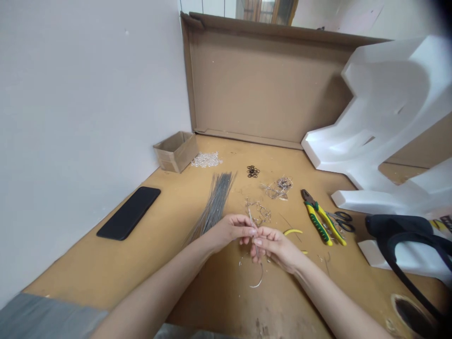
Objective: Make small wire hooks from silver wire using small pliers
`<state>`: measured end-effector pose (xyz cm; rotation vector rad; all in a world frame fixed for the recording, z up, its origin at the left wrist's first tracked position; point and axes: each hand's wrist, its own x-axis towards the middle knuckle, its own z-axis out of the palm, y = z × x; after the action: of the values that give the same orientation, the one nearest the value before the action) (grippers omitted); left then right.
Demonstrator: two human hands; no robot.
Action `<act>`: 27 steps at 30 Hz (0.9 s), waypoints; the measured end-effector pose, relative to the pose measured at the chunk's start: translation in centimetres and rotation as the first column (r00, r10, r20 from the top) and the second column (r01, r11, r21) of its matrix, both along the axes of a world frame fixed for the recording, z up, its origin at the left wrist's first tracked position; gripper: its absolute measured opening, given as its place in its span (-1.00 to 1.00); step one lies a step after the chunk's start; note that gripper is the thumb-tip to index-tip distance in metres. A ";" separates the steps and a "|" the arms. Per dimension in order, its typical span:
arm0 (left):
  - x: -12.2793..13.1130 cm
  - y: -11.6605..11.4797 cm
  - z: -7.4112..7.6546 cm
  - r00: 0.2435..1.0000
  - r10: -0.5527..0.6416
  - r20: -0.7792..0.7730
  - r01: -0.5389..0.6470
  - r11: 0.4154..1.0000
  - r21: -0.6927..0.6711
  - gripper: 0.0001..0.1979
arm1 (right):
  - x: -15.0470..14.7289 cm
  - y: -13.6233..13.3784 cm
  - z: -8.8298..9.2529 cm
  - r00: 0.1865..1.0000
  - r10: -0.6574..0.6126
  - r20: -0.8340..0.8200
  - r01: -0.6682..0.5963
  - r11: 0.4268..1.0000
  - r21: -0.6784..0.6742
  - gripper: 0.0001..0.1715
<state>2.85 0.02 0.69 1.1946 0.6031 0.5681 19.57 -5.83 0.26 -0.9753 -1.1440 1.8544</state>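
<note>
My left hand (233, 230) and my right hand (275, 246) meet over the front middle of the table, both closed in a pinch on a thin metal wire (262, 275). The wire's upper part sticks up above the fingertips, and a curved end hangs below them. Where the fingers meet, the wire is mostly hidden. Just left of my left hand lies a bundle of straight grey wires (218, 200). Behind my hands is a small heap of bent wire pieces (263, 212). Yellow-handled pliers (293, 231) are partly covered by my right hand.
Farther back are clear rings (206, 159), black rings (253, 171), a wire tangle (280, 187) and a cardboard box (175, 153). A black phone (129, 213) lies left. Green-yellow pliers (322, 219), scissors (342, 220) and white foam (381, 113) are right. Cardboard (264, 84) stands behind.
</note>
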 end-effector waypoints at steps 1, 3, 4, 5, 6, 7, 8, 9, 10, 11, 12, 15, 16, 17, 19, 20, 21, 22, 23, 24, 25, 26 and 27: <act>0.0 0.0 0.2 1.000 0.024 -0.004 -0.024 1.000 0.007 -0.77 | 0.0 0.0 -0.1 1.000 -0.006 0.005 0.006 1.000 0.008 -0.75; 0.1 0.0 0.6 0.997 0.073 -0.012 -0.073 0.997 0.019 -0.76 | 0.0 0.0 -0.2 1.000 -0.020 0.013 0.020 1.000 0.024 -0.78; 0.1 0.0 0.7 0.996 0.086 -0.014 -0.086 0.996 0.023 -0.76 | -0.1 0.0 -0.2 1.000 -0.024 0.018 0.023 0.999 0.032 -0.78; 0.1 0.0 0.7 0.996 0.090 -0.014 -0.090 0.996 0.028 -0.75 | -0.1 0.0 -0.2 0.999 -0.026 0.025 0.025 0.999 0.044 -0.79; 0.1 0.0 0.7 0.996 0.089 -0.015 -0.089 0.996 0.032 -0.75 | -0.1 0.0 -0.2 0.999 -0.029 0.034 0.027 0.998 0.061 -0.79; 0.1 0.0 0.7 0.996 0.088 -0.015 -0.087 0.996 0.036 -0.74 | -0.2 0.0 -0.2 0.998 -0.037 0.043 0.033 0.996 0.079 -0.79; 0.1 0.0 0.6 0.996 0.087 -0.015 -0.086 0.996 0.038 -0.74 | -0.2 -0.1 -0.2 0.997 -0.049 0.051 0.044 0.994 0.096 -0.78; 0.1 0.0 0.5 0.996 0.089 -0.015 -0.089 0.995 0.039 -0.74 | -0.3 -0.1 -0.2 0.996 -0.063 0.060 0.057 0.993 0.107 -0.78; 0.1 0.1 0.4 0.996 0.093 -0.015 -0.092 0.995 0.038 -0.73 | -0.3 -0.1 -0.2 0.995 -0.075 0.069 0.067 0.991 0.112 -0.77; 0.1 0.1 0.3 0.995 0.095 -0.015 -0.094 0.995 0.038 -0.73 | -0.4 0.0 -0.1 0.993 -0.083 0.079 0.074 0.991 0.109 -0.76; 0.1 0.1 0.2 0.995 0.096 -0.015 -0.095 0.995 0.039 -0.73 | -0.4 0.0 -0.1 0.992 -0.085 0.089 0.075 0.992 0.103 -0.75; 0.1 0.2 0.1 0.993 0.114 -0.022 -0.112 0.992 0.053 -0.73 | -0.4 0.0 -0.1 0.993 -0.061 0.106 0.053 0.996 0.073 -0.72; 0.1 0.2 0.1 0.992 0.124 -0.026 -0.123 0.991 0.056 -0.73 | -0.4 0.0 -0.1 0.993 -0.053 0.104 0.047 0.997 0.064 -0.71; 0.1 0.3 0.1 0.990 0.135 -0.029 -0.133 0.990 0.057 -0.73 | -0.3 0.0 -0.1 0.994 -0.047 0.101 0.042 0.998 0.056 -0.72; 0.1 0.3 0.1 0.989 0.144 -0.032 -0.142 0.988 0.055 -0.73 | -0.3 0.0 -0.1 0.994 -0.042 0.096 0.038 0.998 0.047 -0.72; 0.1 0.3 0.1 0.989 0.144 -0.033 -0.142 0.988 0.057 -0.73 | -0.3 0.0 -0.2 0.994 -0.046 0.098 0.041 0.998 0.052 -0.73; 0.2 0.3 0.1 0.989 0.144 -0.033 -0.141 0.988 0.059 -0.73 | -0.3 0.0 -0.2 0.993 -0.054 0.106 0.047 0.997 0.062 -0.73; 0.2 0.2 0.1 0.989 0.144 -0.033 -0.142 0.988 0.063 -0.72 | -0.4 0.0 -0.2 0.991 -0.069 0.117 0.060 0.995 0.076 -0.72; 0.2 0.2 0.2 0.989 0.144 -0.034 -0.142 0.988 0.066 -0.72 | -0.4 0.1 -0.2 0.988 -0.089 0.129 0.078 0.993 0.091 -0.72; 0.2 0.1 0.2 0.989 0.144 -0.036 -0.142 0.988 0.069 -0.71 | -0.5 0.1 -0.2 0.984 -0.110 0.143 0.095 0.990 0.104 -0.72; 0.2 0.0 0.3 0.989 0.143 -0.041 -0.139 0.987 0.074 -0.71 | -0.5 0.1 -0.2 0.979 -0.128 0.157 0.111 0.987 0.113 -0.72; 0.2 0.0 0.4 0.989 0.138 -0.049 -0.134 0.988 0.081 -0.71 | -0.5 0.1 -0.2 0.975 -0.144 0.168 0.126 0.985 0.118 -0.72; 0.2 0.0 0.5 0.989 0.135 -0.059 -0.129 0.988 0.090 -0.71 | -0.5 0.2 -0.1 0.971 -0.158 0.179 0.138 0.983 0.123 -0.72</act>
<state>3.03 0.04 1.24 1.2638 0.7228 0.6752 19.04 -5.68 0.14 -1.1595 -1.2348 1.5905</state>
